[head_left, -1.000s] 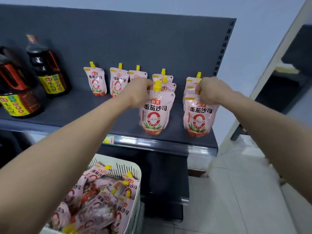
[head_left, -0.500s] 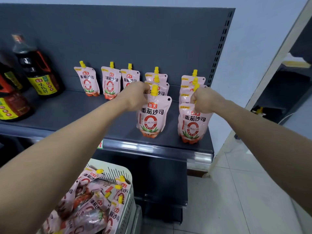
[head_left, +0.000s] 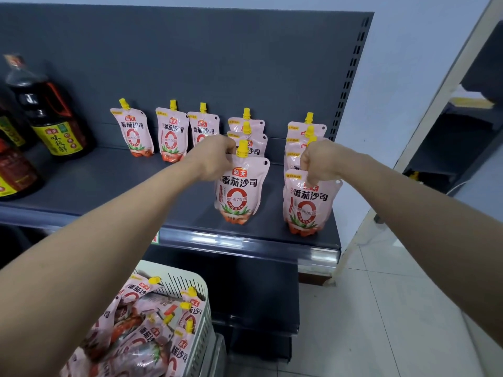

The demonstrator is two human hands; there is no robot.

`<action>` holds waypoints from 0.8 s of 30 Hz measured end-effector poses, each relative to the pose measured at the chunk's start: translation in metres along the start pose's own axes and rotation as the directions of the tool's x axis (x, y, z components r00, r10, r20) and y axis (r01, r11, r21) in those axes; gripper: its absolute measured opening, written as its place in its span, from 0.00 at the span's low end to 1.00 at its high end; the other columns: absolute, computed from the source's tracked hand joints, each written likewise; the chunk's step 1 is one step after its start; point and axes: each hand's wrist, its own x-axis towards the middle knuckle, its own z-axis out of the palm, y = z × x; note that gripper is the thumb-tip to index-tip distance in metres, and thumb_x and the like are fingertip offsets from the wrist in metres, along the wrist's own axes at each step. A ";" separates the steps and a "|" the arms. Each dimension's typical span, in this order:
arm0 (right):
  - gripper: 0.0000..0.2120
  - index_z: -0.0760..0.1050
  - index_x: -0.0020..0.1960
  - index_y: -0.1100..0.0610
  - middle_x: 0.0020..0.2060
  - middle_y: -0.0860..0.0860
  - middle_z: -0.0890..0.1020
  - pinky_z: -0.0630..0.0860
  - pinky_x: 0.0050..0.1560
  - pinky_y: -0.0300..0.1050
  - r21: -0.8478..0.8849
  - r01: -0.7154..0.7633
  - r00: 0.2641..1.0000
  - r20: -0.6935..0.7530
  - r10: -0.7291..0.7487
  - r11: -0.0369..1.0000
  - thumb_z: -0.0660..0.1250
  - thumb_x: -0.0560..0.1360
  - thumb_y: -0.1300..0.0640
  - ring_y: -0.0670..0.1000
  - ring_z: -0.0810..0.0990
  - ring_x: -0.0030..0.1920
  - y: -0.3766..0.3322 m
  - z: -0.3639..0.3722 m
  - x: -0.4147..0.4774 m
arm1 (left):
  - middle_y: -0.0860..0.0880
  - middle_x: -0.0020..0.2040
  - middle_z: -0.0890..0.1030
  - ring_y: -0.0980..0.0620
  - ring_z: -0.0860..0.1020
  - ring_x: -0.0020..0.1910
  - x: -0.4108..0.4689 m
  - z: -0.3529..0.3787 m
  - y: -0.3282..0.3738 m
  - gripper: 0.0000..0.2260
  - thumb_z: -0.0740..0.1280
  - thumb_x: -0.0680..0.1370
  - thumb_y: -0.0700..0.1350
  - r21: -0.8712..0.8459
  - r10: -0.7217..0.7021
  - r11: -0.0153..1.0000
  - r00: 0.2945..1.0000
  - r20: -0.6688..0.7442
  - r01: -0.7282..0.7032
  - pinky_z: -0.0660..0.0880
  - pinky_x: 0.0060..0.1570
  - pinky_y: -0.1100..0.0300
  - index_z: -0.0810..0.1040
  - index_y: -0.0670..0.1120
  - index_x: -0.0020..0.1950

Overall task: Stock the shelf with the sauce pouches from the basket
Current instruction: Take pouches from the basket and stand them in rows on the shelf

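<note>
Right, both hands are on pouches at the shelf (head_left: 109, 183). Left hand (head_left: 215, 156): grip pinched on the top left corner of the front pouch (head_left: 241, 190), just beside its yellow cap; the pouch stands upright near the shelf's front edge. Right hand (head_left: 319, 160): grip closed over the top of the right front pouch (head_left: 309, 205), cap hidden under the fist; it is upright too, base on the shelf, close to the front edge.

Count on the shelf:
- Far row on the left: 3 single pouches (head_left: 171, 131) standing against the back panel (head_left: 190, 55).
- Middle column: 3, counting the one in the left hand; the 2 behind it (head_left: 251, 137) overlap.
- Right column: at least 4, counting the held one; the stack behind (head_left: 296, 142) overlaps tightly, so exact number is hard to tell.

Far left on the shelf: 2 dark bottles (head_left: 51, 121) clearly in view, part of a third at the frame edge.

Near left, below the shelf: white basket (head_left: 202, 297), piled with loose pouches (head_left: 141, 330) lying at mixed angles. About 5 yellow caps visible, total count can't be told from the heap.
</note>
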 end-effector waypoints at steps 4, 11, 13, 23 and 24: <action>0.17 0.77 0.59 0.61 0.57 0.58 0.80 0.75 0.57 0.47 0.126 0.032 0.999 -0.034 -0.027 0.992 0.69 0.74 0.53 0.58 0.79 0.57 -0.001 -0.004 0.008 | 0.43 0.43 0.75 0.45 0.73 0.42 0.004 -0.002 -0.008 0.06 0.60 0.75 0.32 -0.002 -0.027 1.000 1.000 -0.002 0.027 0.70 0.39 0.55 0.70 0.41 0.40; 0.12 0.80 0.55 0.61 0.52 0.58 0.82 0.77 0.57 0.52 0.117 0.154 0.973 -0.190 -0.130 0.981 0.65 0.76 0.56 0.58 0.78 0.55 -0.010 -0.016 0.022 | 0.50 0.33 0.70 0.46 0.70 0.41 0.024 -0.001 -0.021 0.13 0.60 0.75 0.32 -0.031 -0.045 0.999 0.999 -0.014 0.044 0.66 0.31 0.62 0.67 0.46 0.33; 0.12 0.80 0.55 0.60 0.51 0.58 0.82 0.77 0.54 0.50 0.097 0.155 0.972 -0.193 -0.134 0.983 0.64 0.76 0.56 0.58 0.78 0.54 -0.010 -0.018 0.026 | 0.49 0.35 0.73 0.47 0.71 0.42 0.031 0.003 -0.023 0.09 0.60 0.75 0.32 -0.055 -0.034 0.998 0.999 -0.013 0.033 0.67 0.34 0.61 0.70 0.44 0.38; 0.13 0.79 0.54 0.62 0.51 0.58 0.82 0.78 0.54 0.53 0.014 0.119 0.966 -0.234 -0.112 0.993 0.60 0.78 0.57 0.60 0.80 0.51 0.006 -0.021 0.036 | 0.47 0.45 0.75 0.46 0.74 0.46 0.077 0.021 -0.038 0.06 0.61 0.74 0.31 -0.134 -0.013 0.991 0.998 0.054 0.020 0.75 0.51 0.54 0.76 0.38 0.43; 0.14 0.79 0.55 0.63 0.52 0.59 0.81 0.78 0.55 0.54 0.005 0.113 0.964 -0.241 -0.109 0.994 0.58 0.79 0.58 0.60 0.79 0.52 0.006 -0.021 0.037 | 0.49 0.48 0.75 0.46 0.75 0.49 0.080 0.022 -0.040 0.06 0.62 0.75 0.31 -0.147 -0.020 0.989 0.997 0.071 0.030 0.76 0.53 0.53 0.77 0.37 0.47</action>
